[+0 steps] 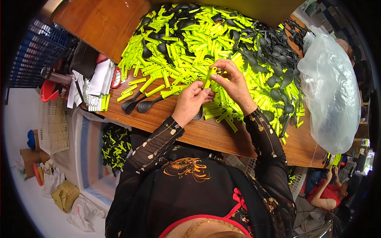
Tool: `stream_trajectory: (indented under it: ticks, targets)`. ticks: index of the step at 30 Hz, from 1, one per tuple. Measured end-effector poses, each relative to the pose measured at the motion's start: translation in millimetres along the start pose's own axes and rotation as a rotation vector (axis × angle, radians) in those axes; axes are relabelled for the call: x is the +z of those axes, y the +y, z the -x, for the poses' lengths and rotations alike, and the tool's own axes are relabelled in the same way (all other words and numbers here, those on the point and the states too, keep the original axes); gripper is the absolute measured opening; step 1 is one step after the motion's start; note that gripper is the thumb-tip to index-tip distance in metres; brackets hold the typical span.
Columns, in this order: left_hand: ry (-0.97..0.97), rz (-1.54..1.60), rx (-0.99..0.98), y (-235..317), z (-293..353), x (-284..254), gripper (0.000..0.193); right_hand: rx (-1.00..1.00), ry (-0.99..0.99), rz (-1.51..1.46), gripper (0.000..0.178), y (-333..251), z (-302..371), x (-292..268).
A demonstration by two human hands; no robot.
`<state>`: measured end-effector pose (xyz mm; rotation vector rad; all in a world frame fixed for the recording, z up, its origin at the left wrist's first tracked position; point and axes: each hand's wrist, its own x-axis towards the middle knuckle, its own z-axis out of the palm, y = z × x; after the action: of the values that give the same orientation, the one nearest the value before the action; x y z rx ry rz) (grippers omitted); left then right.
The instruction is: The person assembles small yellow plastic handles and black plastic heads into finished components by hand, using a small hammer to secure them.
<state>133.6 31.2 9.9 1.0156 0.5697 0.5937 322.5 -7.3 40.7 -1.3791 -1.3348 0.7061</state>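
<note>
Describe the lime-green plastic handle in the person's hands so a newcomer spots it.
Find the brown wooden table, piled with lime-green plastic handles and black plastic utensil heads. Near its front edge, look between the left hand and right hand. That slim lime-green handle is the one held; its lookalikes lie loose.

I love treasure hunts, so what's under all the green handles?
Brown table shows along the near edge of the handles. Black spoon heads poke out among them. Under the middle, everything is covered, so I can't tell.
</note>
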Motion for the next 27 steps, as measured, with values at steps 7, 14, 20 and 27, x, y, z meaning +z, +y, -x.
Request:
stream_trajectory:
  ticks: [7, 14, 20, 27]
  targets:
    - [0.006, -0.13, 0.115, 14.6, 8.6, 9.9, 0.021, 0.118, -0.101, -0.475, 0.024, -10.6, 2.4, -1.9]
    - [-0.051, -0.098, 0.08, 25.2, 12.9, 16.0, 0.031, 0.131, 0.03, -0.576, 0.021, -29.2, 3.3, -20.6]
    - [-0.045, -0.069, 0.06, 24.9, 15.3, 17.1, 0.034, 0.078, -0.041, -0.492, 0.022, -31.3, 11.1, -21.7]
    - [-0.055, -0.124, 0.029, 24.0, 17.4, 15.6, 0.034, 0.072, -0.116, -0.343, 0.023, -32.3, 8.3, -21.0]
